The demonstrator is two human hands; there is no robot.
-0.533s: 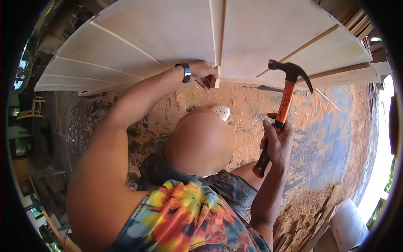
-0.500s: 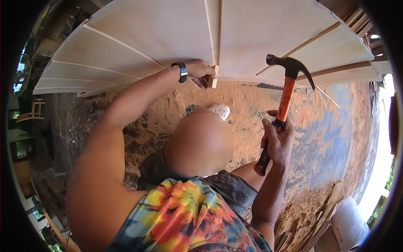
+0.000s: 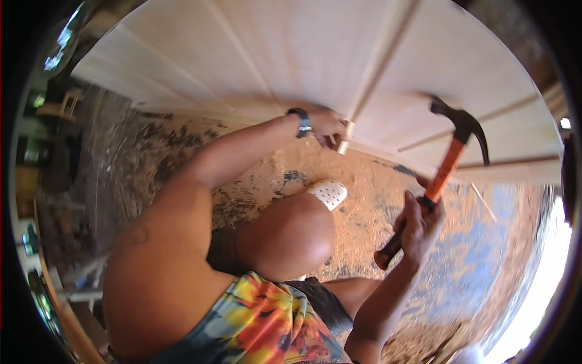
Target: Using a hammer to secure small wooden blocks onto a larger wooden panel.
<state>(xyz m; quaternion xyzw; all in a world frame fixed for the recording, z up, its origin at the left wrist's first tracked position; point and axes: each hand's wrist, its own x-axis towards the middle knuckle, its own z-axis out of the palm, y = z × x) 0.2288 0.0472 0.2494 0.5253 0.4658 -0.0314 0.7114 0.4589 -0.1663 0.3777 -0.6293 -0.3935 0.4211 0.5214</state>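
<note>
Hammer (image 3: 449,162) and small wooden block (image 3: 346,138) keep nearly the same spacing as 0.5 s ago; mainly the view has swung, so the pale panel (image 3: 315,54) now slants. That suggests the block's position at the panel's near edge is unchanged, and no blow shows.

Left hand (image 3: 327,128) pinches the block at the panel's near edge, by the end of a long strip (image 3: 388,51); whether block and panel touch, I cannot tell. Right hand (image 3: 422,227) grips the hammer's handle on the near side of the panel, the hammer's head raised in front of the panel's right half.

Between the 2 hands, the panel's near edge runs unobstructed. Nearer than that edge, a white clog (image 3: 329,194) and a bent knee (image 3: 288,233) crowd the space beside the left forearm.
</note>
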